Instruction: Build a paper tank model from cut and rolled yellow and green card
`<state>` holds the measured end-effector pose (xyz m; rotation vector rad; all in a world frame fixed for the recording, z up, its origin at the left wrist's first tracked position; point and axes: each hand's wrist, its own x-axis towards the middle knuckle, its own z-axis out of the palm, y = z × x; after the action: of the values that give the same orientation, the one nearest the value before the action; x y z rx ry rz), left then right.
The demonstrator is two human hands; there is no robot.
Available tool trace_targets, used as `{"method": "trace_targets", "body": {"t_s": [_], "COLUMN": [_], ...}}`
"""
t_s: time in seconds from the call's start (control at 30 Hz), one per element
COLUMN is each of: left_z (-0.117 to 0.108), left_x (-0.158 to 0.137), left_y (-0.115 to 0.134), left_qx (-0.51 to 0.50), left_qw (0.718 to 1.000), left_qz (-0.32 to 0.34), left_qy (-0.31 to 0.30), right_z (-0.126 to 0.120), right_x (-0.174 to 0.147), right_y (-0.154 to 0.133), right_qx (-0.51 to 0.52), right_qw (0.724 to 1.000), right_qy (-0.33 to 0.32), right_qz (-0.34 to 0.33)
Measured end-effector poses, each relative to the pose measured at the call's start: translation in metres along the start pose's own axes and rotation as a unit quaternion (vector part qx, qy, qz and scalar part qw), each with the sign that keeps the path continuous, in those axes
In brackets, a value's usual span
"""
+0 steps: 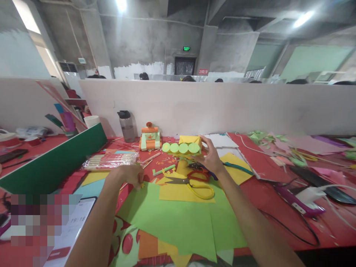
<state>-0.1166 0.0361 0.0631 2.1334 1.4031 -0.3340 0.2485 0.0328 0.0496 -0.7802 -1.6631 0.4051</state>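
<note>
My right hand (210,157) grips the right end of a paper model (190,140). The model has a yellow box on top and a row of several light green discs along its side. Lower and to the left, my left hand (130,175) is closed, its fingers pointing down by the top left corner of the green paper (172,218). A tiny yellow bit shows at those fingertips, too small to name. Yellow-handled scissors (191,184) lie partly open on yellow paper. A finished-looking orange and green paper tank (150,139) stands further back.
A dark water bottle (126,127) stands by the white partition (222,107). A plastic-wrapped bundle of sticks (109,161) lies left. On the right are a teal-handled tool (237,168), a purple power strip (299,202) and cables. A phone (73,226) lies front left.
</note>
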Motion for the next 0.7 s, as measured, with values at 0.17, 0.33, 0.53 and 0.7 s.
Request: {"method": "trace_targets", "body": {"t_s": [0.17,0.33,0.53,0.7], "left_z": [0.0012,0.0003,-0.0003,-0.0017], "left_x": [0.0017,0.002,0.0007,-0.0009], "left_y": [0.0011,-0.0026,-0.0028,-0.0017], "left_qx": [0.017,0.024,0.015,0.014], "left_qw": [1.0,0.999,0.999,0.999], "left_qz": [0.012,0.021,0.028,0.029], "left_qy": [-0.013,-0.007,-0.004,-0.014], "right_z": [-0.0002,-0.0004,-0.0024,-0.0026], "right_x": [0.0001,0.0002,0.0003,0.0004], "right_y": [0.0002,0.0004,0.001,0.0003], "right_qx": [-0.005,0.002,-0.004,-0.004], "right_qw": [1.0,1.0,1.0,1.0], "right_qy": [0.002,0.009,0.003,0.009], "right_qz": [0.008,0.012,0.017,0.009]}}
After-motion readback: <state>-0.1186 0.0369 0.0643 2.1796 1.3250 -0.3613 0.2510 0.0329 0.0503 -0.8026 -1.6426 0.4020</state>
